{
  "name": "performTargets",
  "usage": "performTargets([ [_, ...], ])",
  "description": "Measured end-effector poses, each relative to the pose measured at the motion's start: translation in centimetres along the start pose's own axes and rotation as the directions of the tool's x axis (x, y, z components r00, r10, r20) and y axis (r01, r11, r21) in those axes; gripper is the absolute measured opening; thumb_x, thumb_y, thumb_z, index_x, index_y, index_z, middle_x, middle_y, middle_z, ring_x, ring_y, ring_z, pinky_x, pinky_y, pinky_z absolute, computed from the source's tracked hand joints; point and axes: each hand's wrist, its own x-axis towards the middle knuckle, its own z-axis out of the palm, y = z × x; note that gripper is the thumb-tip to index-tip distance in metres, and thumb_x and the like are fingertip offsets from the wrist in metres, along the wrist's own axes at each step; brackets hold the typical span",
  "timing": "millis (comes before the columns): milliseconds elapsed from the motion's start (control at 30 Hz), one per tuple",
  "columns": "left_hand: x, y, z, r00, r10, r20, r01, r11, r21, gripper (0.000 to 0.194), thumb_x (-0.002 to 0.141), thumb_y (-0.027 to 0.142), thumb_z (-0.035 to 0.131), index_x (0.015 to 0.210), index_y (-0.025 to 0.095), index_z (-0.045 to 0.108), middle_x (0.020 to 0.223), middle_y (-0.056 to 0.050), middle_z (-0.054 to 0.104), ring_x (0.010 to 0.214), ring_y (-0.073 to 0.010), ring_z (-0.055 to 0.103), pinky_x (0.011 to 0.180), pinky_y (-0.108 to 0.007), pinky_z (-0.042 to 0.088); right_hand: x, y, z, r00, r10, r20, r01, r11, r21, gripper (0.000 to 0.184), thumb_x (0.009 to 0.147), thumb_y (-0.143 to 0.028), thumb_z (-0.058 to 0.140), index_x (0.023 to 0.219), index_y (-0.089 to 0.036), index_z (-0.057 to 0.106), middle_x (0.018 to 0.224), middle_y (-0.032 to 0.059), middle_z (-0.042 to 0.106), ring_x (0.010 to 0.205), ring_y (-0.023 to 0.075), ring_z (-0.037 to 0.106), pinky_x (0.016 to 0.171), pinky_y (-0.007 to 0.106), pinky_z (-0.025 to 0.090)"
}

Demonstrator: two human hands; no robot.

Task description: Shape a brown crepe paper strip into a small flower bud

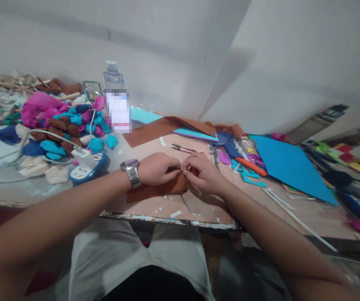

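Brown sheet: the flat brown craft-foam sheet [155, 191] lies on the pinkish tabletop [205, 207] near its front edge, right before you; it looks matte and creased where you pinch it.
Left hand: your left hand [157, 169], steel wristwatch [131, 171] on the wrist, is curled nearly closed, fingertips pinching the sheet's upper edge.
Right hand: your right hand [202, 172] is likewise curled, pinching the same edge, fingertips meeting the left's.
Nearby: a blue foam sheet [288, 167] lies well to the right.

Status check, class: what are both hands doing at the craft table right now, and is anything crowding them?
Left hand and right hand: both pinching the brown paper strip, fingertips meeting. Strip lies flat on the table. Small scissors just beyond, not touching.
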Motion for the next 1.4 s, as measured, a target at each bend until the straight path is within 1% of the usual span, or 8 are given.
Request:
performTargets([
  [233, 0.01, 0.02, -0.17, 1.000, 0.017, 0.005, -0.016, 0.999, -0.051, 0.027, 0.097, 0.032, 0.052, 0.092, 0.018, 0.074, 0.081, -0.005, 0.075, 0.070, -0.0164, 0.060, 0.065, -0.028, 0.034, -0.12, 0.28, 0.05, 1.000, -0.006, -0.017, 0.006, 1.000, 0.003, 0.006, 0.087, -0.017, 0.062, 0.087, -0.023, 0.064, 0.087, 0.0039, 0.070, 0.090, 0.0224, 0.062, 0.091, 0.041, 0.044],
  [400, -0.01, 0.05, -0.16, 0.999, 0.009, 0.037, -0.003, 0.987, -0.162, 0.026, 0.096, 0.034, 0.054, 0.093, 0.017, 0.074, 0.080, -0.004, 0.074, 0.069, -0.0153, 0.058, 0.066, -0.027, 0.036, 0.00, 0.14, 0.12, 1.000, -0.018, -0.012, 0.018, 1.000, 0.000, 0.007, 0.088, -0.017, 0.059, 0.084, -0.022, 0.062, 0.084, 0.0042, 0.068, 0.085, 0.0214, 0.060, 0.088, 0.041, 0.044],
  [533, 0.08, 0.08, -0.14, 0.998, 0.000, 0.056, 0.012, 0.978, -0.210, 0.023, 0.094, 0.031, 0.055, 0.086, 0.016, 0.071, 0.076, -0.002, 0.071, 0.066, -0.0141, 0.055, 0.065, -0.027, 0.036, 0.09, -0.04, 0.13, 1.000, -0.017, -0.006, 0.017, 1.000, -0.004, 0.007, 0.088, -0.018, 0.058, 0.084, -0.022, 0.062, 0.083, 0.0041, 0.068, 0.084, 0.0212, 0.060, 0.088, 0.041, 0.044],
  [733, 0.12, 0.26, 0.03, 0.994, -0.021, 0.106, 0.055, 0.944, -0.325, 0.027, 0.094, 0.037, 0.056, 0.081, 0.016, 0.068, 0.069, 0.001, 0.064, 0.062, -0.0120, 0.051, 0.063, -0.025, 0.035, 0.05, -0.20, 0.25, 1.000, -0.002, 0.013, 0.002, 1.000, 0.013, 0.008, 0.086, -0.017, 0.057, 0.081, -0.022, 0.059, 0.083, 0.0038, 0.067, 0.084, 0.0210, 0.059, 0.088, 0.042, 0.043],
  [933, 0.19, -0.04, 0.17, 0.991, -0.045, 0.122, 0.082, 0.943, -0.323, 0.027, 0.092, 0.036, 0.057, 0.076, 0.016, 0.065, 0.065, 0.002, 0.059, 0.061, -0.0114, 0.047, 0.061, -0.025, 0.033, -0.06, -0.12, 0.10, 1.000, -0.024, 0.005, 0.024, 0.999, 0.037, 0.005, 0.089, -0.019, 0.061, 0.087, -0.022, 0.065, 0.087, 0.0039, 0.069, 0.089, 0.0217, 0.060, 0.089, 0.042, 0.043],
  [1067, 0.12, -0.32, 0.12, 0.988, -0.047, 0.148, 0.096, 0.934, -0.345, 0.027, 0.091, 0.037, 0.057, 0.074, 0.016, 0.060, 0.065, 0.003, 0.055, 0.061, -0.0110, 0.045, 0.060, -0.024, 0.032, 0.02, -0.13, 0.08, 0.999, -0.033, -0.001, 0.033, 0.999, 0.029, 0.006, 0.090, -0.020, 0.062, 0.086, -0.022, 0.066, 0.081, 0.0029, 0.067, 0.084, 0.0208, 0.060, 0.088, 0.041, 0.043],
  [1200, 0.06, -0.42, -0.07, 0.987, -0.037, 0.159, 0.095, 0.922, -0.375, 0.028, 0.091, 0.038, 0.057, 0.073, 0.017, 0.058, 0.065, 0.003, 0.054, 0.061, -0.0107, 0.044, 0.060, -0.024, 0.032, 0.02, -0.18, 0.13, 0.999, -0.038, -0.001, 0.038, 0.999, 0.037, 0.007, 0.091, -0.019, 0.061, 0.086, -0.022, 0.065, 0.082, 0.0029, 0.068, 0.084, 0.0206, 0.060, 0.089, 0.040, 0.043],
  [1400, 0.14, -0.54, -0.25, 0.980, -0.017, 0.196, 0.099, 0.905, -0.414, 0.030, 0.092, 0.039, 0.057, 0.073, 0.016, 0.058, 0.064, 0.004, 0.051, 0.061, -0.0103, 0.042, 0.059, -0.024, 0.031, -0.15, 0.01, 0.34, 1.000, -0.009, 0.003, 0.009, 0.999, 0.043, 0.006, 0.090, -0.019, 0.063, 0.085, -0.022, 0.065, 0.082, 0.0030, 0.068, 0.085, 0.0205, 0.060, 0.087, 0.039, 0.042],
])
